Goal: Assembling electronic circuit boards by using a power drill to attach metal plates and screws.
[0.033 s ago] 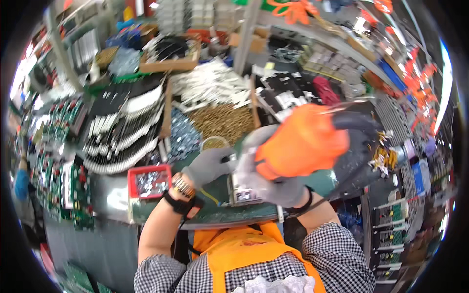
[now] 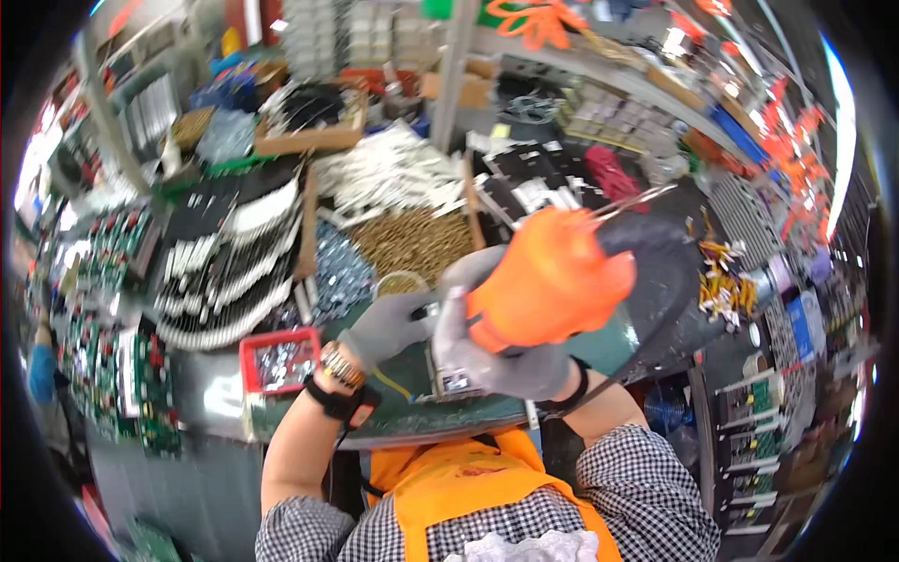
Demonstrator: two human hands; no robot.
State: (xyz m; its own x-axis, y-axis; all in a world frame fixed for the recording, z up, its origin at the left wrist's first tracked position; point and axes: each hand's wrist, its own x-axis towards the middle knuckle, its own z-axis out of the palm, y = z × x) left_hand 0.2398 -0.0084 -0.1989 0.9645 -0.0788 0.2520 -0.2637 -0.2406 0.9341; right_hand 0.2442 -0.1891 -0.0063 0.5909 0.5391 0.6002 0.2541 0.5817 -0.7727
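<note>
Head view: the desk (image 2: 281,412) is crowded almost to its near edge, with little open room. A red tray of small metal parts (image 2: 278,361) sits just left of the hands, and bins of brass screws (image 2: 417,242), silver parts and white pieces fill the space behind. The only bare patch is the dark green surface under the hands. The right hand (image 2: 506,361), in a grey glove, is wrapped closed around the grip of an orange power screwdriver (image 2: 552,276), held above the desk near the chest. The gloved left hand (image 2: 393,323) pinches a small metal part (image 2: 448,367) under the tool's tip, fingers curled together.
</note>
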